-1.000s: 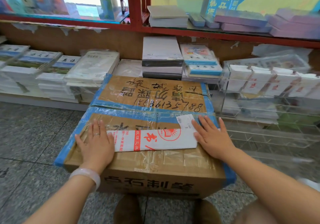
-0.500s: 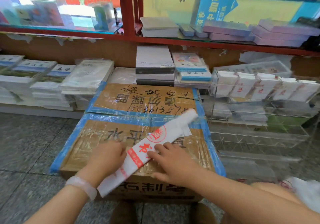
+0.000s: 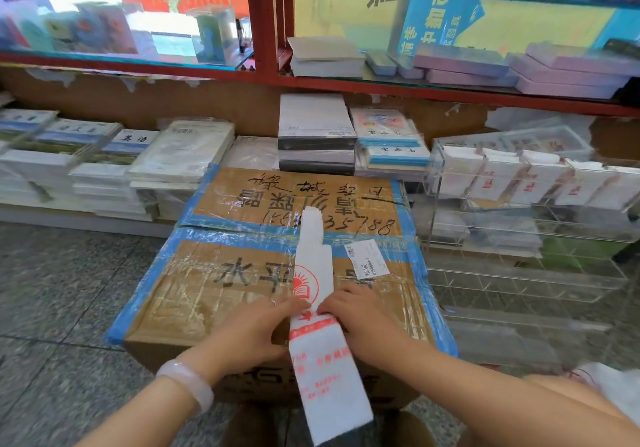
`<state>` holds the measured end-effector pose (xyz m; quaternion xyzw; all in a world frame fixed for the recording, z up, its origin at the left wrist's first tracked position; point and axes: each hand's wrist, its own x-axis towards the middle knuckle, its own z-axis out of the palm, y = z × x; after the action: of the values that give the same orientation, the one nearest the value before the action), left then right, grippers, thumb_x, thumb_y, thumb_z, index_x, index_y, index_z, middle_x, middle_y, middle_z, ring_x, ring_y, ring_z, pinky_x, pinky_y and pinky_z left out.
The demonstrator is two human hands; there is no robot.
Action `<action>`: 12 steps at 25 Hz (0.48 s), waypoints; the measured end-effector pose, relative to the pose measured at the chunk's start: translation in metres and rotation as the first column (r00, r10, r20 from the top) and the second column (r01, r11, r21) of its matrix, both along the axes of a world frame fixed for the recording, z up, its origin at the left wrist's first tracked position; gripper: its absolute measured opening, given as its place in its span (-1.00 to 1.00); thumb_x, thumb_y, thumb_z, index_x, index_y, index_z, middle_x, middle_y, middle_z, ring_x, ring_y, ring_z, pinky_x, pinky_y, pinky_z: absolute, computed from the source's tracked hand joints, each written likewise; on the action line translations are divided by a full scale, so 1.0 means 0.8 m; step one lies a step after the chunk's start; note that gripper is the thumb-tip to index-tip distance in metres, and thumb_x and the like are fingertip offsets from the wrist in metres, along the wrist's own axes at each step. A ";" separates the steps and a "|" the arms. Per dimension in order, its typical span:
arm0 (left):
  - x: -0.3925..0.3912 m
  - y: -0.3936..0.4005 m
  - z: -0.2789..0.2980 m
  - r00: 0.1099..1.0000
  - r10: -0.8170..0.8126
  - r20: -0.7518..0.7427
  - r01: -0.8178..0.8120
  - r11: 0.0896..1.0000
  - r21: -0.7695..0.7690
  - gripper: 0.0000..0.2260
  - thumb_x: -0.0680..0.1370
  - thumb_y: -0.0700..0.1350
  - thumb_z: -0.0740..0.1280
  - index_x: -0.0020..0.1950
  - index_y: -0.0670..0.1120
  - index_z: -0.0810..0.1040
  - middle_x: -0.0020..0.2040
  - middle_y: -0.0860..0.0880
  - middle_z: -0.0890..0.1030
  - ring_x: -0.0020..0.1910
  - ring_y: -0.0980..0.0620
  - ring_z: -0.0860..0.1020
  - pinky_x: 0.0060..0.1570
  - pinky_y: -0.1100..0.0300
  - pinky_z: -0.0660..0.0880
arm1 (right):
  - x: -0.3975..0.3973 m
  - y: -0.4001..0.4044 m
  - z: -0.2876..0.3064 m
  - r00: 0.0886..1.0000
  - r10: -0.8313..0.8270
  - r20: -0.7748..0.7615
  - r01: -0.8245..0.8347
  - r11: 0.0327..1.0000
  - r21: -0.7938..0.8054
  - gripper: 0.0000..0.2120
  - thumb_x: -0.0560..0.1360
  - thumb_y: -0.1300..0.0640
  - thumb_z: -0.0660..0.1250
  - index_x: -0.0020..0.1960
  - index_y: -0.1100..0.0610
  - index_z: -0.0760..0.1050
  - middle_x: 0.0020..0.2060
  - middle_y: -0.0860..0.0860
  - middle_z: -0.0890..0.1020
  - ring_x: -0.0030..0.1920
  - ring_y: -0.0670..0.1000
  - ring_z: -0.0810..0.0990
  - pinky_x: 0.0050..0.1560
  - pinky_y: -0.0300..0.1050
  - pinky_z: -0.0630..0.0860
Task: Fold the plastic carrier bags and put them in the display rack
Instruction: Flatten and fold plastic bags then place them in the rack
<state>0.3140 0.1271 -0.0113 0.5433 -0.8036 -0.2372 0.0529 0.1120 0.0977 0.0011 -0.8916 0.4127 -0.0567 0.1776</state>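
A white plastic carrier bag [image 3: 317,266] with red print, folded into a long narrow strip, lies lengthwise on a taped cardboard box [image 3: 214,294]. Its near end hangs over the box's front edge toward me. My left hand [image 3: 258,329] pinches the strip's left edge with curled fingers. My right hand [image 3: 360,318] pinches the right edge opposite, the two sets of fingertips almost meeting over the strip. A clear acrylic display rack [image 3: 526,225] stands to the right of the box, its top row filled with several folded white bags [image 3: 498,178].
Stacks of exercise books [image 3: 104,162] line the low shelf behind and to the left of the box. A red-framed glass shelf [image 3: 346,83] runs above. More white plastic [image 3: 620,387] lies at my right knee. Grey stone floor [image 3: 55,301] spreads to the left.
The strip lay crosswise under both flat hands, then was turned diagonally; now it runs lengthwise with its near end over the box's front edge, both hands pinching its sides.
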 end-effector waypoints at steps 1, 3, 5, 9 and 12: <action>-0.001 0.000 0.003 0.985 0.097 -0.144 -0.092 0.995 0.044 -0.54 0.50 0.10 0.35 0.34 0.30 0.28 0.22 0.36 0.40 0.07 0.32 0.48 0.06 0.31 0.46 | 0.001 -0.001 0.002 0.994 -0.071 0.085 0.061 0.992 0.107 -0.78 0.54 -0.04 0.30 0.14 -0.01 0.55 0.12 -0.07 0.61 0.09 -0.08 0.49 0.10 -0.15 0.43; -0.002 -0.003 0.006 0.880 0.282 -0.381 -0.241 0.958 0.152 -0.71 0.51 -0.04 0.37 0.16 0.28 0.46 0.02 0.35 0.57 -0.08 0.31 0.55 -0.02 0.25 0.53 | 0.006 -0.002 0.005 0.917 -0.288 0.276 0.175 0.912 0.371 -0.91 0.54 0.06 0.31 -0.02 0.01 0.59 -0.04 -0.08 0.66 -0.06 -0.11 0.59 -0.02 -0.11 0.55; -0.004 -0.006 0.009 0.817 0.409 -0.406 -0.354 0.912 0.207 -0.81 0.53 -0.19 0.34 0.00 0.12 0.58 -0.13 0.30 0.64 -0.11 0.20 0.59 -0.08 0.25 0.52 | 0.012 0.001 0.009 0.839 -0.444 0.316 0.192 0.783 0.591 -0.86 0.57 0.17 0.25 0.05 0.05 0.57 -0.15 -0.11 0.64 -0.18 -0.14 0.61 -0.16 -0.21 0.56; -0.010 -0.010 -0.006 0.762 0.586 -0.276 -0.540 0.810 0.229 -0.73 0.54 -0.40 0.20 -0.30 -0.17 0.51 -0.28 -0.09 0.52 -0.09 -0.14 0.52 -0.25 0.32 0.32 | 0.017 0.008 0.022 0.774 -0.591 0.225 0.098 0.463 0.881 -0.79 0.62 0.08 0.17 0.19 0.12 0.45 -0.09 0.09 0.67 -0.18 -0.05 0.66 -0.15 -0.25 0.59; -0.015 -0.014 -0.010 0.716 0.589 -0.375 -0.523 0.808 0.269 -0.78 0.59 -0.18 0.21 -0.14 0.12 0.49 -0.16 0.09 0.55 -0.03 -0.03 0.54 -0.01 0.10 0.48 | 0.012 0.004 0.025 0.767 -0.613 0.190 0.084 0.389 0.917 -0.80 0.60 0.00 0.21 0.09 0.10 0.50 -0.03 0.11 0.68 -0.07 0.01 0.67 -0.03 -0.17 0.61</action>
<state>0.3020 0.1162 -0.0191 0.6937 -0.5496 -0.3841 0.2630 0.1215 0.1005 0.0213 -0.5100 0.5054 -0.1074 0.6877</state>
